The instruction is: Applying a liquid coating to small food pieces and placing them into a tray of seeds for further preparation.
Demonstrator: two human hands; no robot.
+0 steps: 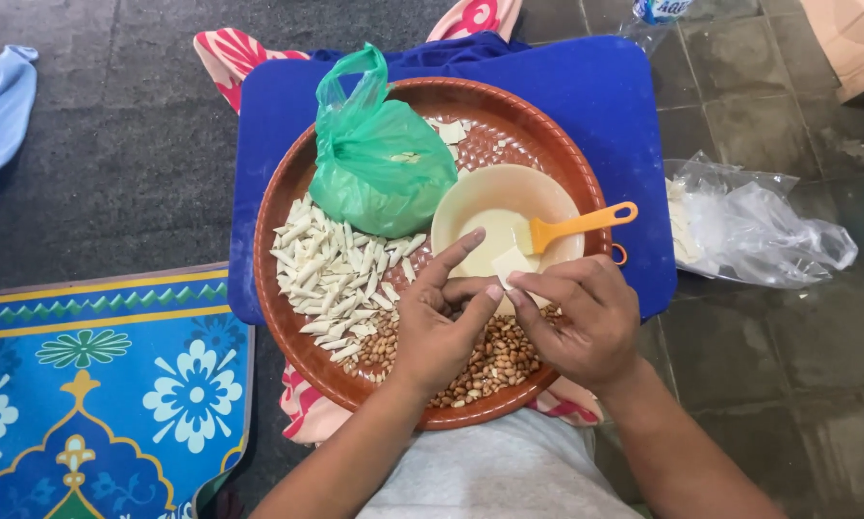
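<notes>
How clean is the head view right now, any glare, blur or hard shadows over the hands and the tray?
Head view: soft, even light, no hard shadows; left hand and right hand sharp, pinching a small white square over the round brown tray; mild sheen on the clear plastic bag and green bag; slight wide-angle bending at the frame edges.

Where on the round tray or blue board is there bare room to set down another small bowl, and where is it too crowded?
Free: the blue board's far right corner beyond the tray rim, and a narrower strip at its far left. Crowded: the tray holds the green bag, cream bowl, white rolled pieces and peanuts, with the left hand and right hand above.
</notes>
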